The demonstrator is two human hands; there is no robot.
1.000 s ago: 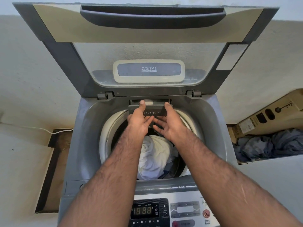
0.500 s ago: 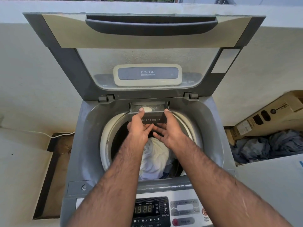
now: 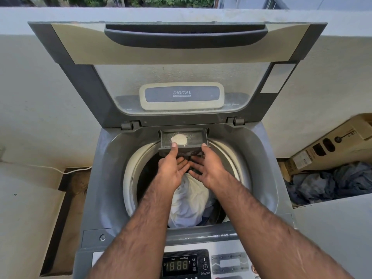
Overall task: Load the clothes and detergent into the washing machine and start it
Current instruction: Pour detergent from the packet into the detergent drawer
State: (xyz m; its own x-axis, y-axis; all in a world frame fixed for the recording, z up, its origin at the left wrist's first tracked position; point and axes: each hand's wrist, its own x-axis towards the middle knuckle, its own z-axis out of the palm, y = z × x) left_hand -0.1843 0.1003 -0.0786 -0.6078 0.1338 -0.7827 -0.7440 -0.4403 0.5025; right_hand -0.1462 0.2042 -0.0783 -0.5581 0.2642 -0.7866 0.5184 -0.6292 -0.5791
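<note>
- The washing machine (image 3: 94, 178), a grey top-loader, stands against a pale wall (image 3: 40, 87), and it fills most of what I can see from here.
- Its lid (image 3: 80, 77) is propped up and open, leaning back toward the wall, with a label reading "DIGITAL" on the window.
- To the right, a cardboard box (image 3: 332, 146) lies tilted over a heap of grey-blue clothes (image 3: 332, 182), well apart from the drum.
- Inside the drum (image 3: 128, 174) sits the load: a white garment (image 3: 191, 200) bunched on top, with something darker showing just beside it on the right.
- The control panel (image 3: 227, 264) at the near edge shows a lit display (image 3: 178, 265) reading 1888.
- The detergent drawer (image 3: 193, 150) is pulled out from the back rim, over the far edge of the drum.
- The left hand (image 3: 173, 168) grasps the drawer's left front corner, thumb on top, fingers curled underneath.
- The right hand (image 3: 207, 168) grips the right front corner the same way, thumb pressed on the top edge.
- A small mound of white powder (image 3: 179, 138) lies in the drawer, left of centre, just beyond the left thumb.
</note>
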